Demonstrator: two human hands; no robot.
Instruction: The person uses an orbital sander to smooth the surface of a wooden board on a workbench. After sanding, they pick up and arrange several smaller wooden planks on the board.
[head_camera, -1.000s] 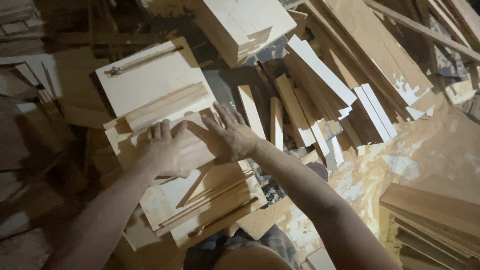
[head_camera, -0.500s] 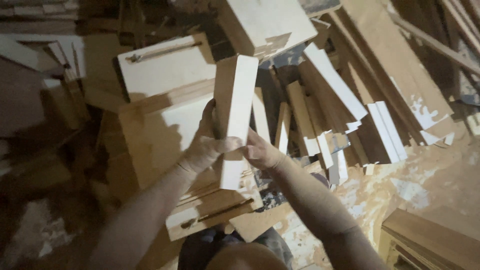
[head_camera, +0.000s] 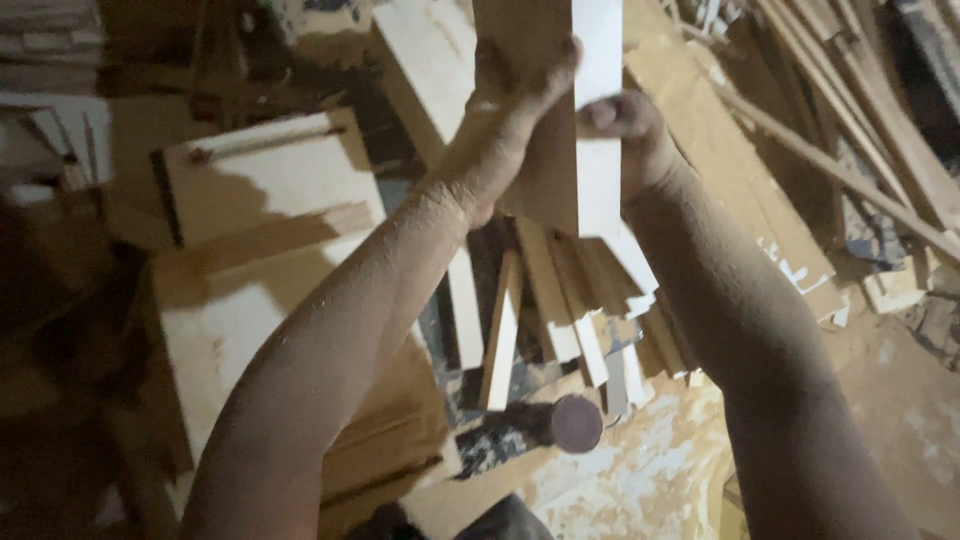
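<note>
Both my hands hold a pale wooden board (head_camera: 597, 150) on edge, raised high toward the top of the view. My left hand (head_camera: 510, 120) wraps its left face, thumb and fingers curled around it. My right hand (head_camera: 630, 130) pinches the right side. Below my arms lies a stack of flat light wood panels (head_camera: 250, 290), and a loose bundle of narrow wood strips (head_camera: 560, 310) lies under my wrists.
Long planks (head_camera: 740, 180) and thin battens (head_camera: 850, 170) slope across the right. A round dark-capped handle (head_camera: 575, 423) lies near the bottom centre. Sawdust covers the floor (head_camera: 650, 470) at the lower right. Dark stacked wood sits at the far left.
I lifted the board off the panel stack, turned it on edge and raised it up and to the right. The view shifted with it.
</note>
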